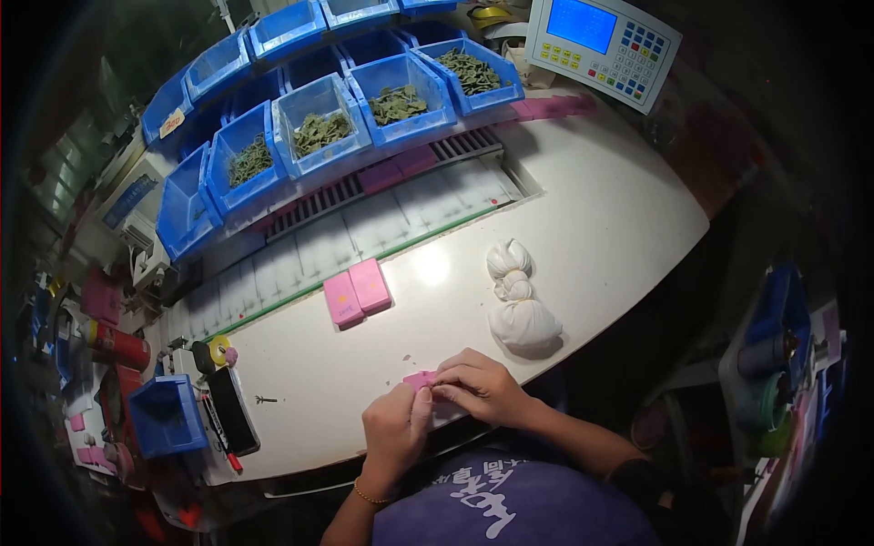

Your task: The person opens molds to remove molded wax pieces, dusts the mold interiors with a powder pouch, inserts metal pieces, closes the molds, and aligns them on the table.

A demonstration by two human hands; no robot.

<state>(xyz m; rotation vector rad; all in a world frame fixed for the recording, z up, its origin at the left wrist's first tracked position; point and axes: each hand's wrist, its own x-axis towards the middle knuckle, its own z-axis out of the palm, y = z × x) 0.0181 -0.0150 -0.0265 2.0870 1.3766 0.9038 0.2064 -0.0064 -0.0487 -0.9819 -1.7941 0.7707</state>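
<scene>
Near the table's front edge, my left hand point(393, 426) is closed with its thumb and fingers on a small pink piece point(417, 379). My right hand point(481, 386) meets it from the other side, fingers pinched at the same piece. Fingers cover much of it, so its full shape is hidden. Tiny crumbs lie on the table just beyond it. Farther up, two pink blocks point(369, 286) with small yellow marks rest side by side. To the right of my hands lies a white cloth bundle point(525, 323), knotted in the middle.
Blue bins point(320, 129), several with green-grey pieces inside, stand in rows at the back. A control panel point(596, 45) with a lit screen is at top right. A black phone point(233, 409), a red pen point(218, 428) and a blue bin point(168, 417) sit at the left.
</scene>
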